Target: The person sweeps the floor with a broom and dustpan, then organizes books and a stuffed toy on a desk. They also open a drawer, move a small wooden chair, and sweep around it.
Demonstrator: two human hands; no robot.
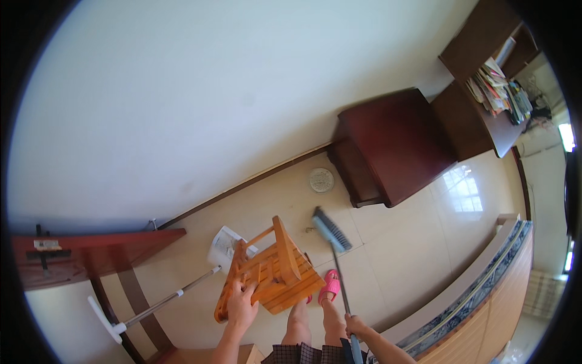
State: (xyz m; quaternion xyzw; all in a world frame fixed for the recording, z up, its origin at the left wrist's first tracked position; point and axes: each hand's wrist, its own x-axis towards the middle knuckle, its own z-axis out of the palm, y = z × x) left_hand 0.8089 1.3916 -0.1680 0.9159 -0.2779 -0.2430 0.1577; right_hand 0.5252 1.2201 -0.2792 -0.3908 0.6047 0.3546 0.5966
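Observation:
My left hand [242, 301] is closed around the frame of a slatted wooden stool [290, 267], tilted in front of my legs. My right hand [357, 327] grips the handle of a broom [332, 230]. The broom's grey-blue head, with dark bristles, is low over the tiled floor beyond my feet; whether it touches cannot be told. Partly hidden behind the stool is a white dustpan-like container [223, 244] with some debris visible in it. A metal pole [163, 307] with a white T-shaped end slants from beside it toward the left.
A round, pale-rimmed disc [321, 180] lies on the floor by the wall. Right of it stands a dark red wooden cabinet [406, 142], with stacked papers [490, 88] on a desk beyond. A bed-like frame [479, 297] borders the right. An open reddish door [103, 252] is at left.

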